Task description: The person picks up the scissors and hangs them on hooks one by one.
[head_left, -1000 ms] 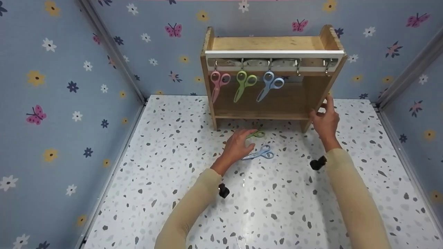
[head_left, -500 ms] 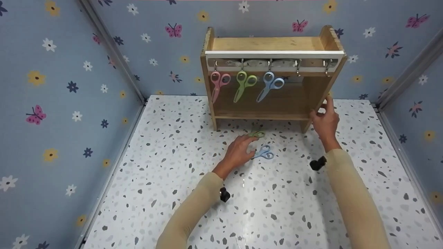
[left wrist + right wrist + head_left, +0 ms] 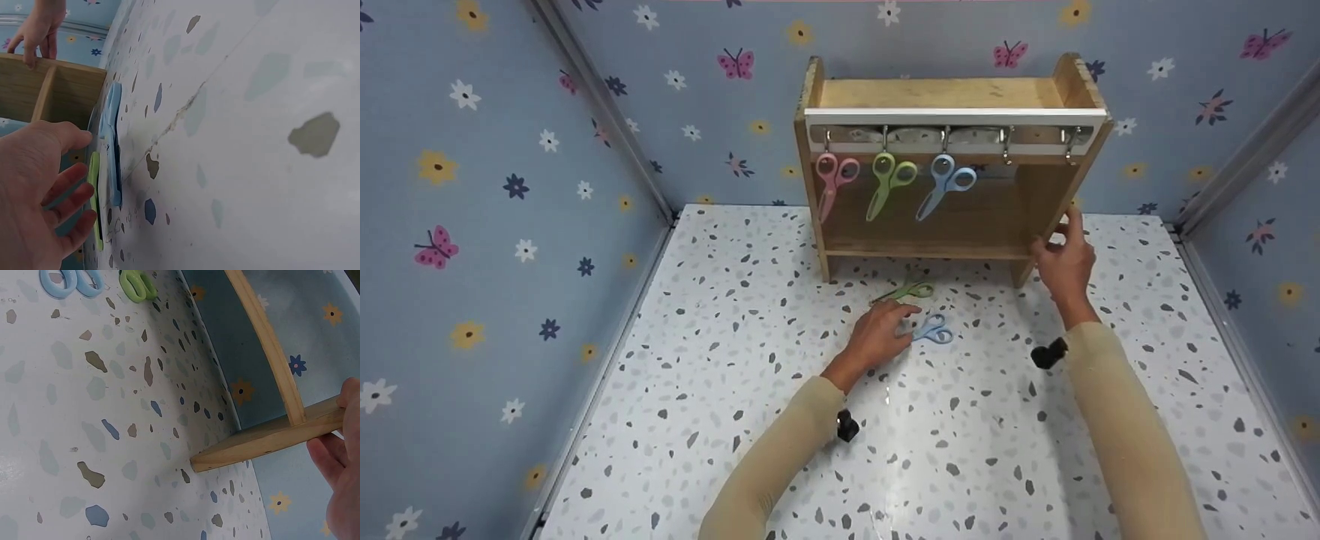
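My left hand (image 3: 877,334) is just over the blue scissors (image 3: 936,331) lying on the table, covering their blades in the head view. In the left wrist view its fingers (image 3: 70,188) are loosely bent and hold nothing. Just beyond lie green scissors (image 3: 913,291), in front of the wooden shelf (image 3: 930,247). My right hand (image 3: 1065,262) grips the shelf's right side panel (image 3: 270,439), thumb on one face and fingers on the other. Pink scissors (image 3: 832,180), another green pair (image 3: 889,180) and another blue pair (image 3: 943,184) hang from the hooks.
A white hook rail (image 3: 952,118) crosses the shelf's upper front; its two right hooks (image 3: 1006,146) carry no scissors. The speckled table (image 3: 960,450) is bounded by flower-patterned walls (image 3: 510,225) at the back and both sides.
My left hand has drawn back from the green scissors toward the blue pair, uncovering the green blades. The right hand keeps its grip on the shelf, unmoved.
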The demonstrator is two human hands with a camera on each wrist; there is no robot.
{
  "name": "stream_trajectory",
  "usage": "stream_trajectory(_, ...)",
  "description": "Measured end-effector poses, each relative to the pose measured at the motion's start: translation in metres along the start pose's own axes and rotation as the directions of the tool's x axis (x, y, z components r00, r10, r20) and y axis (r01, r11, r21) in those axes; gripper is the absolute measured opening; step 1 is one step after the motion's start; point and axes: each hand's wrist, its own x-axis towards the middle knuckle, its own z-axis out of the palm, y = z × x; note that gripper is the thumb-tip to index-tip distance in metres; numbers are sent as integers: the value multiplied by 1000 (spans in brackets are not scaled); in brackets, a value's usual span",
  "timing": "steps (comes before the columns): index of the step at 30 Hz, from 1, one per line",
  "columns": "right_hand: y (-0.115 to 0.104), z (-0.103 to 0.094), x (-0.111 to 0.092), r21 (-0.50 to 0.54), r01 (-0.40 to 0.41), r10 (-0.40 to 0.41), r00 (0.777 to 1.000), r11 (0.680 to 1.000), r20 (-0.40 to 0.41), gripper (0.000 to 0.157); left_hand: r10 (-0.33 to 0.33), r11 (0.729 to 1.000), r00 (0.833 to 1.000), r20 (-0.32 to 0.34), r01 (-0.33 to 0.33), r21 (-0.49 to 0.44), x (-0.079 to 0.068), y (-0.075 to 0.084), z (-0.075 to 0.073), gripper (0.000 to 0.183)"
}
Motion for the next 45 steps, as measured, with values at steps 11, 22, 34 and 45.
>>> stream_trajectory(11,-1,0,0,-15,12,-12,1000,1000,2,71,13,998,1000,5,-14,63,20,-51,43,41)
stream_trajectory(22,-3,0,1,-6,-11,11,1000,1000,4,72,-10,998,1000,11,9,67,19,-50,45,33)
stream_trajectory(34,-1,1,1,-15,6,-6,1000,1000,3,73,-11,994,999,37,7,108,15,-45,42,30)
stream_trajectory(45,-2,1,1,-7,-13,13,1000,1000,3,74,-64,994,998,12,62,95,14,-44,43,26)
